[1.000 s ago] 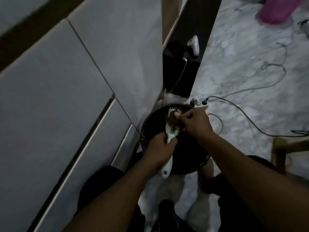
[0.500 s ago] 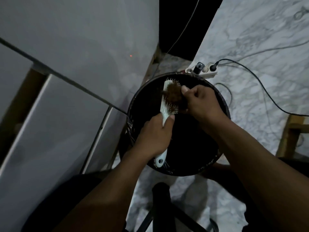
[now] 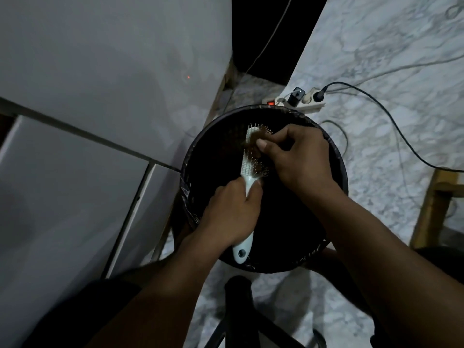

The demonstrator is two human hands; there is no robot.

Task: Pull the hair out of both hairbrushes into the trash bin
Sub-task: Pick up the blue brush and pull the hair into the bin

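Note:
A white hairbrush (image 3: 247, 169) is held over the round black trash bin (image 3: 336, 156), bristles facing right. My left hand (image 3: 232, 214) grips its handle, whose end sticks out below my wrist. A brown clump of hair (image 3: 252, 144) sits tangled in the bristles near the brush head's top. My right hand (image 3: 301, 156) pinches that clump with thumb and fingers. Only one hairbrush is in view.
A grey cabinet (image 3: 100, 96) stands to the left, close against the bin. A white power strip (image 3: 298, 102) with plugs and cables lies on the marble floor (image 3: 389, 71) behind the bin. A wooden leg (image 3: 431, 204) is at right, a dark stand (image 3: 238, 310) below.
The view has dropped and closed in on the bin. My right hand's fingers have dug further into the hair clump near the brush head's top; my left hand keeps holding the handle.

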